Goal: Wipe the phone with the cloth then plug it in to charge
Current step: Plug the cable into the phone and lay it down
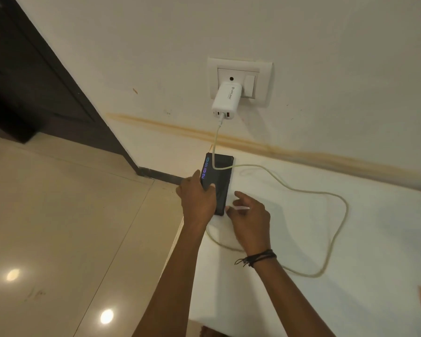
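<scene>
Both forearms reach out over the white table (350,239). The left hand (198,200) grips the phone (220,176) flat near the edge; the right hand (249,216) pinches the cable (336,215) plug beside its near end. Plugging in seems underway: next, line up plug with port.

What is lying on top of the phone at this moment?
The pale cable crosses the far end of the phone, and the left hand grips its near left edge. Whether the cable's plug is in the port cannot be seen.
</scene>
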